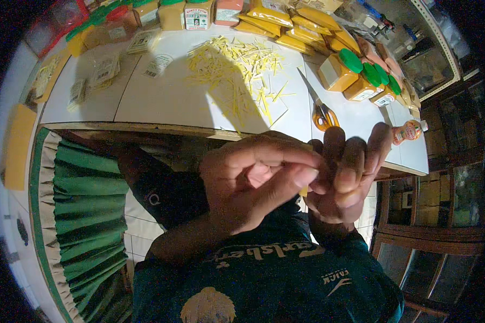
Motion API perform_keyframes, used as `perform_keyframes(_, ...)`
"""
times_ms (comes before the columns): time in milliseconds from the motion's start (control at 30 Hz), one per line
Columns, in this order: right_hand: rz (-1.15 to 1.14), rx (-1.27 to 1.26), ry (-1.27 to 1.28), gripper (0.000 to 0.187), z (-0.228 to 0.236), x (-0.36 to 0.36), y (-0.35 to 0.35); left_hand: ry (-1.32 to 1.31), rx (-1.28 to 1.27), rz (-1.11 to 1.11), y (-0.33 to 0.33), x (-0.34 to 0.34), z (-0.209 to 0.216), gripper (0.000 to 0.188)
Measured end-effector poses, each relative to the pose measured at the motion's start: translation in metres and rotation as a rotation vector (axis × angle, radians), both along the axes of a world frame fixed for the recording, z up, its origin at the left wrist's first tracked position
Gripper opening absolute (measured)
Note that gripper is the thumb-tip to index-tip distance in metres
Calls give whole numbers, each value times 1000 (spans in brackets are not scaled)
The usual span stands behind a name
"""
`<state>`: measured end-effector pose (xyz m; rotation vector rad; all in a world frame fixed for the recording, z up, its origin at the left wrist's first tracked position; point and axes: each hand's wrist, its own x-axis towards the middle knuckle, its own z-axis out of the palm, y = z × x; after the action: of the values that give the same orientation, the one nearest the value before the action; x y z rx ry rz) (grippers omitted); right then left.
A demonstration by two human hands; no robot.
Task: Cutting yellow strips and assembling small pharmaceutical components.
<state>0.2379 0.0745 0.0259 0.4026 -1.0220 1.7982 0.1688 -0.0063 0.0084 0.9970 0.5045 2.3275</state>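
Note:
My left hand [256, 180] is raised in front of my chest, its thumb and forefinger tips pinched together. Right beside it, my right hand [350, 175] has its fingers curled in and meets the left fingertips. A small bit of yellow [304, 191] shows between the two hands; most of it is hidden by the fingers. Beyond them, a loose heap of thin pale-yellow strips [253, 64] lies on the white tabletop [161, 102]. Scissors with orange handles [331, 119] rest just past my right hand, blades pointing away.
Plastic jars with green lids [350, 61] hold orange-brown powder at the right. Bags of yellow powder [267, 16] are stacked behind. Flat labelled packets [105, 70] lie at the left. A small bottle [408, 132] stands near the right edge. A green curtain [89, 204] hangs below the table.

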Motion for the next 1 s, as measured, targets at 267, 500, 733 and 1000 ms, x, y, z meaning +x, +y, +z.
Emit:
perform_keyframes(267, -28, 255, -316, 33, 10, 12, 23, -182, -60, -462, -3, -11, -6, 16)
perform_keyframes(500, -75, 653, -592, 40, 26, 14, 30, -254, -59, -756, 3, -18, -12, 33)
perform_keyframes(733, 316, 646, -591, 23, 21, -4, 30, 7, 70, -1045, 6, -30, -22, 53)
perform_keyframes(1000, 722, 224, -945, 25, 27, 3, 17, -94, 307, -1422, 13, -28, -41, 60)
